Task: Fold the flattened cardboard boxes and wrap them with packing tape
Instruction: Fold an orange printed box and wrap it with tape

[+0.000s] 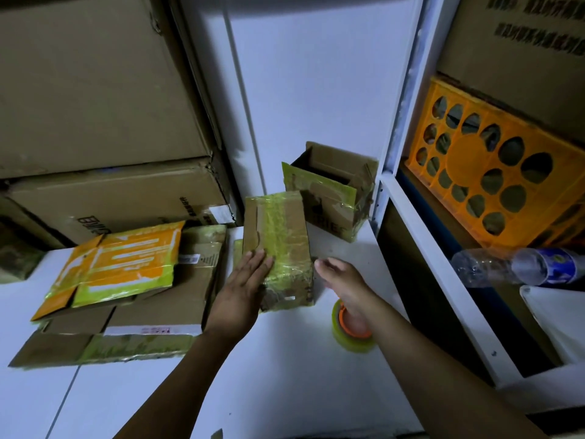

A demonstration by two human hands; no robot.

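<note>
White table (285, 375), flattened cardboard boxes (152, 315) stacked left, taped box (278, 248) centre, open box (332, 191) behind, tape roll (351, 340) right

Your left hand (245, 285) lies flat, fingers straight. Your right hand (342, 280) hovers just right of it, fingers loosely curled.

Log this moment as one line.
left hand: flat on taped box | right hand: open beside box, holding nothing | tape roll: below right wrist | flattened boxes: stacked left
</note>
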